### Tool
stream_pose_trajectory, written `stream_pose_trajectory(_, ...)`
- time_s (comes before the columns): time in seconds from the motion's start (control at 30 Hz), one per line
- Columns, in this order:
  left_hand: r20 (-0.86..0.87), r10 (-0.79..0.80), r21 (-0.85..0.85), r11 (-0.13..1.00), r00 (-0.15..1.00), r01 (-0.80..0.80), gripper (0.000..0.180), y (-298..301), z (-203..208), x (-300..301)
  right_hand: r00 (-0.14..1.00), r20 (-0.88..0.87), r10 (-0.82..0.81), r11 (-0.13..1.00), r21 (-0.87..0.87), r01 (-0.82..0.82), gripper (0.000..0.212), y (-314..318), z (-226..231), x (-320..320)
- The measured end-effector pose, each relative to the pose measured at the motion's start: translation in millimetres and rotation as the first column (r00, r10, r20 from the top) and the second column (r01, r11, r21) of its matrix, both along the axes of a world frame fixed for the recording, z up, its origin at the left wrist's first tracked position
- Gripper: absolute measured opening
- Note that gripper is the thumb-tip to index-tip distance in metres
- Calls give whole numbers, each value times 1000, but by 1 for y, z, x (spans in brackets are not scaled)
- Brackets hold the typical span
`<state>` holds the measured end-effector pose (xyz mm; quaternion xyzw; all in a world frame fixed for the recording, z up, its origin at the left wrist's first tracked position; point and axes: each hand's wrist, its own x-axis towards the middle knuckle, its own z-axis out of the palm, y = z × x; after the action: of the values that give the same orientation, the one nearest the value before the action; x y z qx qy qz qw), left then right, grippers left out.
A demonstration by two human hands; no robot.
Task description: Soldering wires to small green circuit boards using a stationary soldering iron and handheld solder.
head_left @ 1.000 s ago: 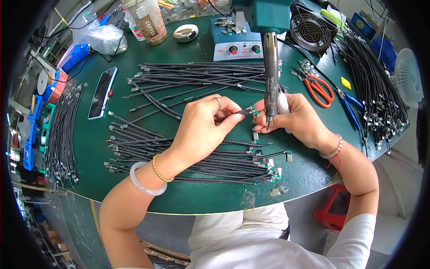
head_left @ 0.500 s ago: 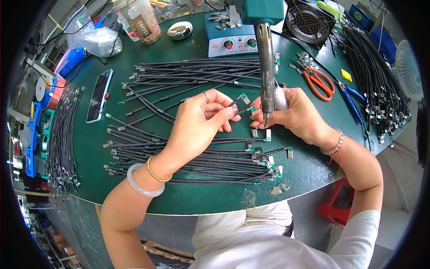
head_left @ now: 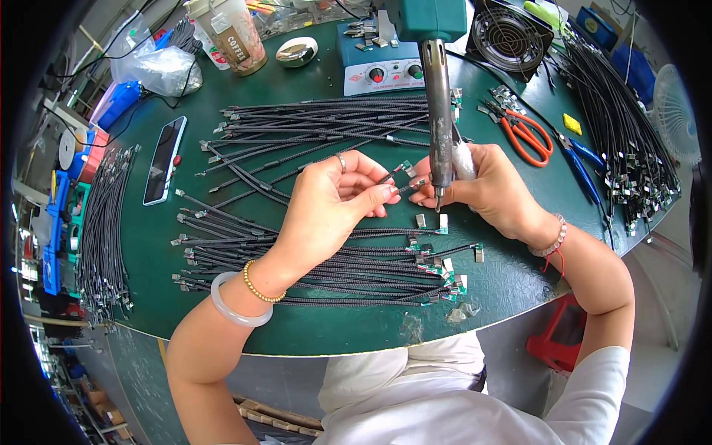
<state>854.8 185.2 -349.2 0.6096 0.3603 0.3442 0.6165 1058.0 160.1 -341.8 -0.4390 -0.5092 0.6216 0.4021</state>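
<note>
My left hand (head_left: 326, 196) is closed, pinching black braided cables whose ends carry small green boards and metal plugs (head_left: 407, 169). A second cable end (head_left: 417, 183) sits just below, beside my right fingertips. My right hand (head_left: 493, 189) is closed around a white-wrapped tool (head_left: 463, 162), which lies between thumb and forefinger; its kind is partly hidden. Upright between my hands stands a soldering iron (head_left: 440, 126), its tip (head_left: 438, 200) pointing down in front of my right fingers. Whether the tip touches a cable end, I cannot tell.
Braided cables lie in rows in front (head_left: 319, 274) and behind (head_left: 319, 122). A blue soldering station (head_left: 382, 67), a fan (head_left: 512, 37), orange-handled pliers (head_left: 528, 141) and blue-handled cutters (head_left: 582, 167) stand or lie farther off. A phone (head_left: 165, 159) and cable bundles (head_left: 107, 222) are at left.
The cable ends in my left fingers have shifted slightly right and down. My right fingertips have moved a little left, and the iron's tip has lowered slightly in view.
</note>
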Motion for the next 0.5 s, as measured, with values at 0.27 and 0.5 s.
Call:
stream_pose_trajectory(0.27, -91, 38, 104, 994, 995, -28, 10, -3, 1, 2, 995, -97, -28, 999, 16, 29, 34, 1, 3, 1)
stream_pose_trajectory(0.5, -132, 6, 80, 997, 991, 5, 12, -1, 3, -1, 998, -55, -15, 998, 67, 19, 35, 2, 3, -1)
